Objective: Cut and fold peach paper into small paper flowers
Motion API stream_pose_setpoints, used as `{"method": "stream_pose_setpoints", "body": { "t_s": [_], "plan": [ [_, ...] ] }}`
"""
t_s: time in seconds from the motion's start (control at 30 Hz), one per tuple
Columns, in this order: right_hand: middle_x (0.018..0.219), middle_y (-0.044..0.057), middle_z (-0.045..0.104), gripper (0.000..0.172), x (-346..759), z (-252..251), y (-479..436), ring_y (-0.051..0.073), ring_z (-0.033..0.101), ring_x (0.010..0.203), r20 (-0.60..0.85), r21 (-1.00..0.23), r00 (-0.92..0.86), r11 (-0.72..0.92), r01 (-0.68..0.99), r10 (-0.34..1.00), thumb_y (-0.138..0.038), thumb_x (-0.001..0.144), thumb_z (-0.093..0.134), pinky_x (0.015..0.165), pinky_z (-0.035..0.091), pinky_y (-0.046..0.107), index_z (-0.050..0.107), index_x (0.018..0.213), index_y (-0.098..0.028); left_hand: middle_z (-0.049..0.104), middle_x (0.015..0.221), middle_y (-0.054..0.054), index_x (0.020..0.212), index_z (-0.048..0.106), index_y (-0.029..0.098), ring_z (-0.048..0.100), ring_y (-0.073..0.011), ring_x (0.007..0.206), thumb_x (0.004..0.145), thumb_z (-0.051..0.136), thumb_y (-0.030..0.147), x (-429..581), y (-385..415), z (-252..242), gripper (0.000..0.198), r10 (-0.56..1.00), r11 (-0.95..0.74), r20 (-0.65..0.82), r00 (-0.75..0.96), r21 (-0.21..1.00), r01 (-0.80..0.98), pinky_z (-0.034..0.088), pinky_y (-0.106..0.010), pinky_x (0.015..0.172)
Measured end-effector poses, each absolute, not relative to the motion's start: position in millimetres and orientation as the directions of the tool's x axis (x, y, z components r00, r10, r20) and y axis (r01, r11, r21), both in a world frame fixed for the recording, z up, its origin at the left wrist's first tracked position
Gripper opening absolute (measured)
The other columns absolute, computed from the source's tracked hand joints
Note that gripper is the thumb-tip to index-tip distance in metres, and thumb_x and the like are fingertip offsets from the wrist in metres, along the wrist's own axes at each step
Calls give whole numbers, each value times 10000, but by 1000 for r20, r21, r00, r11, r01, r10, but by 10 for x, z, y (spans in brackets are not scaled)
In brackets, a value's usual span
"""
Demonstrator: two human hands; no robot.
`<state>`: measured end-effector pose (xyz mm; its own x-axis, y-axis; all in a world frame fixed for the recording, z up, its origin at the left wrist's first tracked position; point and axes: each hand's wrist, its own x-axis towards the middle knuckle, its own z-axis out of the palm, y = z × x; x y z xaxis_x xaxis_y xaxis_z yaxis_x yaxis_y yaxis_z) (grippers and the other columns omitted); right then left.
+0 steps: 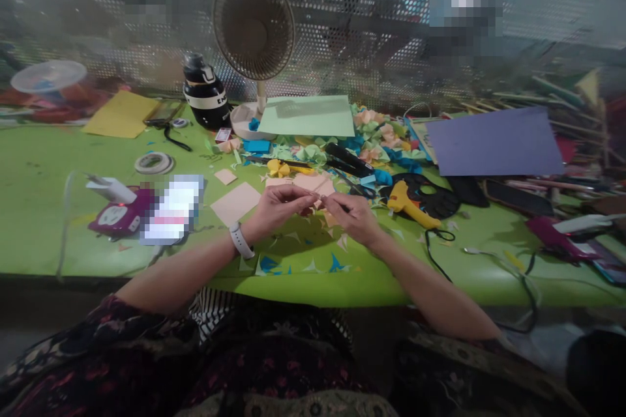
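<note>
My left hand (pixel 286 205), with a pale watch on its wrist, is closed in a pinch over the middle of the green table. Its fingertips meet those of my right hand (pixel 355 216), also pinched. Between them sits a small piece of peach paper (pixel 320 199), mostly covered by the fingers. A short dark sliver shows beneath the right fingers; I cannot tell what it is. Peach paper sheets (pixel 313 181) lie just behind the hands, and a square peach sheet (pixel 237 203) rests to the left. Paper scraps (pixel 335 264) are scattered in front.
A yellow glue gun (pixel 411 205) with a black cord lies to the right, near a black stapler (pixel 348 159). Paper flowers (pixel 381 137) pile up behind. A fan (pixel 254 25), black bottle (pixel 205 98), tape roll (pixel 152 163) and lit phone (pixel 173 210) stand or lie around.
</note>
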<state>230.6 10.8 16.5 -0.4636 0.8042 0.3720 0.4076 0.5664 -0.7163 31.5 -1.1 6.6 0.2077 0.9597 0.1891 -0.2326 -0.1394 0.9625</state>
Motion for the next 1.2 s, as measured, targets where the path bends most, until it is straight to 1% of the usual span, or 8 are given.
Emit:
{"method": "stream_pose_setpoints", "body": {
  "t_s": [0.1, 0.23, 0.4, 0.6, 0.77, 0.93, 1.03, 1.2],
  "plan": [
    [585, 6, 558, 463, 2315, 161, 112, 116, 467, 557, 357, -716, -451, 549, 431, 818, -507, 956, 463, 544, 353, 247, 632, 693, -165, 761, 770, -53, 837, 785, 163, 662, -98, 613, 707, 837, 424, 311, -5, 59, 296, 959, -129, 181, 219, 964, -232, 573, -217, 609],
    [591, 3, 556, 456, 2321, 169, 104, 113, 467, 557, 365, -706, -457, 561, 432, 811, -496, 955, 470, 550, 355, 248, 647, 699, -163, 753, 727, -51, 835, 787, 156, 664, -102, 603, 725, 823, 430, 310, 3, 35, 298, 962, -130, 173, 213, 971, -202, 577, -217, 609],
    [583, -1, 542, 455, 2334, 158, 105, 114, 472, 558, 368, -705, -449, 559, 436, 814, -473, 957, 472, 557, 358, 251, 661, 688, -159, 749, 699, -42, 804, 784, 156, 653, -90, 574, 698, 842, 432, 324, -2, 47, 301, 966, -119, 165, 199, 967, -225, 565, -198, 585],
    [595, -3, 544, 449, 2346, 133, 119, 109, 461, 562, 383, -690, -478, 588, 422, 791, -460, 962, 470, 559, 348, 253, 645, 674, -163, 734, 664, -35, 782, 775, 154, 634, -84, 559, 694, 838, 446, 326, -21, 92, 311, 967, -119, 159, 198, 973, -199, 549, -197, 575],
    [584, -12, 523, 412, 2333, 157, 112, 101, 436, 542, 392, -690, -484, 598, 408, 782, -442, 956, 480, 544, 335, 249, 609, 672, -172, 728, 661, -32, 760, 767, 158, 627, -85, 565, 732, 818, 418, 313, -18, 72, 266, 959, -165, 200, 201, 970, -177, 535, -200, 575],
    [578, -5, 490, 464, 2340, 204, 111, 112, 412, 545, 311, -733, -552, 565, 379, 774, -503, 944, 462, 533, 334, 257, 541, 611, -188, 711, 630, -26, 715, 758, 162, 618, -87, 558, 723, 828, 407, 315, -16, 61, 255, 950, -198, 234, 206, 964, -180, 526, -207, 577],
    [562, -6, 459, 515, 2354, 203, 115, 118, 404, 545, 263, -761, -565, 528, 376, 782, -570, 929, 452, 523, 331, 259, 512, 581, -195, 732, 681, -38, 760, 773, 169, 631, -94, 577, 716, 830, 423, 319, -13, 53, 263, 949, -192, 232, 214, 963, -191, 540, -218, 589],
    [574, -6, 471, 541, 2375, 176, 131, 116, 406, 554, 218, -783, -576, 494, 378, 788, -608, 923, 458, 534, 335, 257, 550, 597, -186, 760, 757, -45, 796, 788, 181, 651, -95, 600, 694, 850, 407, 328, -16, 34, 256, 958, -133, 192, 213, 956, -262, 567, -227, 616]
  ]
}}
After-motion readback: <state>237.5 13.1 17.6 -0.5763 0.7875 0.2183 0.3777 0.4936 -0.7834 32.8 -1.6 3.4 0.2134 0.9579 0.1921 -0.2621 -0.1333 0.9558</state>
